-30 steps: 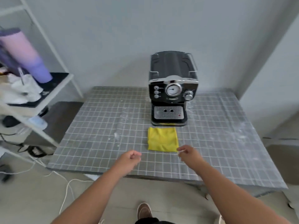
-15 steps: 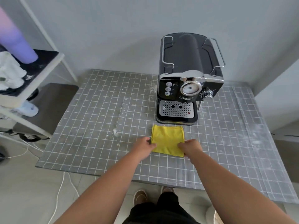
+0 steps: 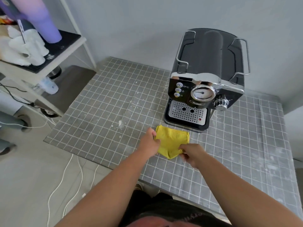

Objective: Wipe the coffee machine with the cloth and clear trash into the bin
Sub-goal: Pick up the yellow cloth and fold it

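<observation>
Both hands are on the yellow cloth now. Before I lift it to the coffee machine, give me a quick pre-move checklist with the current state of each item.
1. Left hand gripping the yellow cloth: ok, fingers pinch its left edge.
2. Right hand gripping the cloth: ok, it holds the near right corner.
3. Cloth clear of the coffee machine: ok, it lies just in front of the drip tray, apart from it.
4. Path from cloth to machine front: ok, nothing stands between them on the tiled table.
5. Cloth off the table: not ok, its far part looks flat on the tiles.
6. Bin located for the trash: cannot tell, none in view.
</observation>
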Available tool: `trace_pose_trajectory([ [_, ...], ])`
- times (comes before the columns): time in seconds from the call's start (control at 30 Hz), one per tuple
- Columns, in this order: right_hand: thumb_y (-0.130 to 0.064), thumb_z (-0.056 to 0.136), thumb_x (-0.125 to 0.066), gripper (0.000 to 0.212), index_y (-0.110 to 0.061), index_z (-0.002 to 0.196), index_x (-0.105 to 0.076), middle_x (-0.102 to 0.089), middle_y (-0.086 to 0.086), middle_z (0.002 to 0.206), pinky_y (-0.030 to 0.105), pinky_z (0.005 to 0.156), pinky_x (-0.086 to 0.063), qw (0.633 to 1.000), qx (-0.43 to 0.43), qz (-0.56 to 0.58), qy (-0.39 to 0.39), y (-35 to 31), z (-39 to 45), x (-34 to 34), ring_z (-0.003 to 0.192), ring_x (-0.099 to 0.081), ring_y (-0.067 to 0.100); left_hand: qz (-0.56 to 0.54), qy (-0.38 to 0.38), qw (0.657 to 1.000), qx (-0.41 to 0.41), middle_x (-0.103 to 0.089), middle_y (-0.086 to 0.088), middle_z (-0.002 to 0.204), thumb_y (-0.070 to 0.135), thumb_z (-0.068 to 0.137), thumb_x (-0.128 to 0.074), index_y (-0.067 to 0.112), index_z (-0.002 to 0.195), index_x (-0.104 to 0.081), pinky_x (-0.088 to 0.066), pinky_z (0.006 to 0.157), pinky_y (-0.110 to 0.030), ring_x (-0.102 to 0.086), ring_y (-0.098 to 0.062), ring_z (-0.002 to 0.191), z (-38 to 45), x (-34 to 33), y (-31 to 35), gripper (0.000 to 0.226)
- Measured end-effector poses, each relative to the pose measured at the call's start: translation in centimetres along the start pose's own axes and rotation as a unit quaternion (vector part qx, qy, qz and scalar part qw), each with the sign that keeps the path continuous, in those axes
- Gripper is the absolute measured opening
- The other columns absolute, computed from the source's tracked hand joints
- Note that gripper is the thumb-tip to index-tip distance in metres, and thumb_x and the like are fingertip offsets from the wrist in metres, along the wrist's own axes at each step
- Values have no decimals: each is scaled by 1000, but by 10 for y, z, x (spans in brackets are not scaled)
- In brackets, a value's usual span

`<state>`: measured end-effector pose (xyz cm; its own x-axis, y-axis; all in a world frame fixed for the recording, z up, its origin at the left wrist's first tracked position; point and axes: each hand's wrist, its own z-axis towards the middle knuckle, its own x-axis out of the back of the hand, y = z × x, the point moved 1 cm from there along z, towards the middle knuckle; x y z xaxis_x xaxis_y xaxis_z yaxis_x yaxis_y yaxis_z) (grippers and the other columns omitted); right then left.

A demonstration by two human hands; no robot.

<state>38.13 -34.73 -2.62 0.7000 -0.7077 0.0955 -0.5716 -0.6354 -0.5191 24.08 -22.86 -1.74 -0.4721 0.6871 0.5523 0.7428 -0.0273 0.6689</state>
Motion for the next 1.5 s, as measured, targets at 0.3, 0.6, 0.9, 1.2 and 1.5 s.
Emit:
trace_pose_trajectory([
  [0.3,-8,88,-52,18,-11,105,-58,-62,10,94,28,53,-45,994,-5,51,-101,-32,-12,-60,72,-58,22,-92,-51,994,17,-58,-1,77,10,99,-47,20,127,-61,-46,50,-18,-53,-11,57,2,88,-20,34],
  [0.6,0,93,-45,30,-8,120,-56,-61,10,83,21,44,-46,983,37,21,-178,-72,-43,-230,64,-54,18,-154,-57,979,117,-53,1,67,10,98,-49,16,118,-62,-38,40,-14,-44,-5,45,6,243,-96,25],
  [0.9,0,94,-47,42,-16,133,-50,-62,10,96,27,53,-49,972,132,13,-196,-107,-60,-333,71,-59,18,-224,63,968,90,-57,-2,70,7,93,-55,17,110,-72,-40,41,-12,-44,-7,48,40,346,-134,26],
  [1.2,-7,91,-54,51,-36,127,-31,-58,15,76,57,65,-58,948,202,-220,-106,-26,-25,-383,69,-65,36,1,144,989,21,-68,-4,100,9,94,-53,17,108,-73,-45,62,-17,-59,-16,75,55,324,-228,26],
  [1.5,-21,83,-70,47,-32,114,-36,-56,9,77,31,47,-54,926,216,-301,-68,-4,-28,-384,65,-64,27,-101,163,977,97,-60,-3,78,27,77,-78,23,108,-54,-60,63,-38,-64,-20,70,59,315,-247,40],
])
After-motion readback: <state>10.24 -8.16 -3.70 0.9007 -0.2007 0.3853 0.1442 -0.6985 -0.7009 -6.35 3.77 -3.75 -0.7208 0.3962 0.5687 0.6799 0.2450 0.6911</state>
